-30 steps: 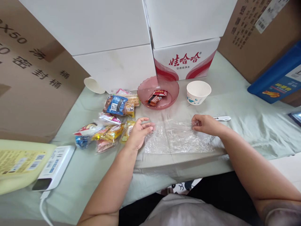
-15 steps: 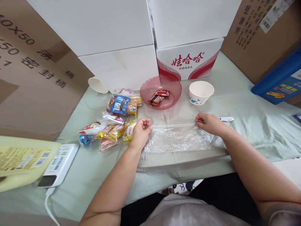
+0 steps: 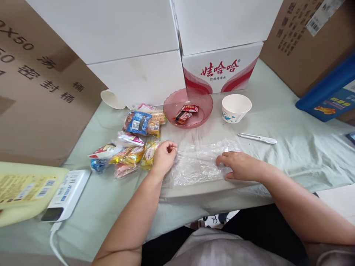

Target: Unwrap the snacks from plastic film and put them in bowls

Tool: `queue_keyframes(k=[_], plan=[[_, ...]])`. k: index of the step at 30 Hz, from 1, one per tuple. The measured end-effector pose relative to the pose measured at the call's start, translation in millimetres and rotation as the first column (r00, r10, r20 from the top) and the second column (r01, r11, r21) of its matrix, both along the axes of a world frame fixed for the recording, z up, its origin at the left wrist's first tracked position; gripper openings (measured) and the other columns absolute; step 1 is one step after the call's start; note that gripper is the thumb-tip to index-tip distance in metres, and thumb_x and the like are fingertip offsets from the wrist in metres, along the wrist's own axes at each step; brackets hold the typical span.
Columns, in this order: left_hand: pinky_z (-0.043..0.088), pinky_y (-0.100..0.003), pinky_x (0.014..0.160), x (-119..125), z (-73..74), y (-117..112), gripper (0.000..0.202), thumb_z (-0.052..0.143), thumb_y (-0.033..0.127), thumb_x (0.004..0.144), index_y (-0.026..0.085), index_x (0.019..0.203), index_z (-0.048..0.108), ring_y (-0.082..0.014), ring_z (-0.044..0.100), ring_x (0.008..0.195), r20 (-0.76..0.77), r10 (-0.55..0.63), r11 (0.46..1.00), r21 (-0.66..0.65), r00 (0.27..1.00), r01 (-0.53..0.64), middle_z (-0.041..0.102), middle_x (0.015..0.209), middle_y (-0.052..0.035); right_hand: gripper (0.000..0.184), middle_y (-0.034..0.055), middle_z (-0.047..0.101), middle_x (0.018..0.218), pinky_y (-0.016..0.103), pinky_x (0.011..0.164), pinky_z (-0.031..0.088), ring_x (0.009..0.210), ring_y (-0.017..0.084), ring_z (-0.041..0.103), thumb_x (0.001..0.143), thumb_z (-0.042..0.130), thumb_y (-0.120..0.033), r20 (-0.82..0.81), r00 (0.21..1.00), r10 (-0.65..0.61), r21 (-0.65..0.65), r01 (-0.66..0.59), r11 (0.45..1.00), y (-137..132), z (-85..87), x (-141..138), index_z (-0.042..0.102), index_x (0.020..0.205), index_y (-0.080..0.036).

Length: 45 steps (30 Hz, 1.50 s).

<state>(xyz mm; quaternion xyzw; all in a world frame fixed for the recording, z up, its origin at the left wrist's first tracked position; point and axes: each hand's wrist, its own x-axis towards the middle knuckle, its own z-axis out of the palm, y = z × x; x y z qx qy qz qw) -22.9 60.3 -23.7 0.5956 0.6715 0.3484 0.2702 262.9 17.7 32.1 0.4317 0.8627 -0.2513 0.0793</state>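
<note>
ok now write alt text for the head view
The person's left hand pinches the left edge of a crumpled clear plastic film on a pale green cloth, while the right hand rests over its right side. Beyond stand a pink translucent bowl holding red-wrapped packets and a round white paper cup; colourfully wrapped snacks lie left.

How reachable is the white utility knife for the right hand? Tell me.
Probably yes: the white utility knife lies uncovered just beyond the right hand, whose fingers are at the clear plastic.
</note>
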Motion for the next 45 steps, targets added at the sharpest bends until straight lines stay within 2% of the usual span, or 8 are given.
queue_keyframes(k=[5, 9, 13, 18, 25, 30, 36, 45], plan=[[0.051, -0.027, 0.072, 0.2, 1.9, -1.9, 0.015, 0.055, 0.011, 0.074, 0.019, 0.084, 0.063, -0.0158, 0.060, 0.080, -0.106, 0.072, 0.962, 0.271, 0.992, -0.041, 0.060, 0.089, -0.0034, 0.041, 0.0076, 0.066, 0.107, 0.035, 0.081, 0.045, 0.096, 0.026, 0.063, 0.074, 0.070, -0.024, 0.013, 1.000, -0.024, -0.004, 0.025, 1.000, 2.5, -1.4, 2.3, 0.059, 0.114, -0.022], [0.050, -0.030, 0.079, 6.0, 13.2, -11.3, 0.016, 0.052, 0.010, 0.080, 0.020, 0.086, 0.064, -0.0190, 0.060, 0.090, -0.322, 0.033, 0.908, 0.406, 0.946, 0.106, 0.062, 0.092, -0.0052, 0.039, 0.0078, 0.066, 0.106, 0.033, 0.079, 0.044, 0.094, 0.025, 0.063, 0.077, 0.068, -0.026, 0.015, 1.000, -0.021, 0.005, 0.021, 1.000, 3.1, -2.2, 1.0, 0.059, 0.114, -0.022], [0.043, -0.043, 0.096, 10.3, 18.0, -16.9, 0.008, 0.066, 0.025, 0.079, 0.021, 0.086, 0.067, -0.0235, 0.058, 0.090, -0.509, -0.185, 0.935, 0.173, 0.840, 0.310, 0.066, 0.086, -0.0035, 0.036, 0.0075, 0.067, 0.105, 0.032, 0.075, 0.044, 0.089, 0.024, 0.063, 0.078, 0.068, -0.027, 0.008, 0.999, -0.031, 0.019, 0.031, 0.999, 2.0, -1.5, 0.5, 0.060, 0.113, -0.021], [0.037, -0.045, 0.100, 10.2, 16.8, -15.6, 0.004, 0.065, 0.023, 0.081, 0.022, 0.078, 0.067, -0.0242, 0.057, 0.089, -0.572, -0.250, 0.936, 0.064, 0.781, 0.346, 0.067, 0.084, -0.0022, 0.019, 0.0051, 0.068, 0.095, 0.030, 0.073, 0.044, 0.083, 0.020, 0.063, 0.089, 0.058, -0.031, -0.150, 0.984, -0.097, 0.119, 0.116, 0.986, 8.6, -3.7, 9.4, 0.064, 0.104, -0.022], [0.043, -0.036, 0.084, 9.8, 17.0, -13.5, 0.012, 0.053, 0.020, 0.086, 0.021, 0.084, 0.065, -0.0234, 0.059, 0.086, -0.536, -0.271, 0.926, 0.082, 0.799, 0.369, 0.070, 0.085, -0.0032, 0.021, 0.0124, 0.063, 0.105, 0.039, 0.088, 0.044, 0.098, 0.027, 0.055, 0.090, 0.053, -0.024, -0.239, 0.943, -0.233, 0.529, 0.328, 0.783, 37.7, -35.8, 20.6, 0.065, 0.105, -0.017], [0.044, -0.036, 0.079, 12.7, 12.6, -12.7, 0.018, 0.048, 0.022, 0.090, 0.020, 0.091, 0.066, -0.0249, 0.061, 0.084, -0.611, -0.194, 0.946, 0.090, 0.767, 0.311, 0.070, 0.083, -0.0053, 0.019, 0.0118, 0.062, 0.091, 0.037, 0.084, 0.042, 0.090, 0.026, 0.051, 0.091, 0.047, -0.019, -0.152, 0.951, -0.270, 0.569, 0.308, 0.762, 45.4, -44.5, 18.4, 0.066, 0.087, -0.016], [0.044, -0.036, 0.076, 18.3, 7.9, -13.7, 0.020, 0.046, 0.023, 0.092, 0.020, 0.092, 0.066, -0.0264, 0.063, 0.080, -0.713, -0.128, 0.955, 0.100, 0.689, 0.281, 0.068, 0.078, -0.0073, 0.026, 0.0148, 0.063, 0.101, 0.040, 0.089, 0.040, 0.098, 0.029, 0.050, 0.094, 0.041, -0.021, -0.172, 0.939, -0.298, 0.529, 0.344, 0.776, 40.8, -33.9, 12.8, 0.065, 0.099, -0.015], [0.045, -0.039, 0.076, 31.1, 24.9, -6.8, 0.027, 0.040, 0.027, 0.096, 0.016, 0.100, 0.064, -0.0311, 0.067, 0.083, -0.809, -0.220, 0.963, -0.092, 0.545, 0.252, 0.070, 0.076, -0.0138, 0.028, 0.0139, 0.062, 0.102, 0.040, 0.091, 0.041, 0.098, 0.028, 0.050, 0.095, 0.041, -0.026, -0.093, 0.967, -0.236, 0.486, 0.251, 0.837, 38.9, -37.2, 7.7, 0.066, 0.102, -0.016]])
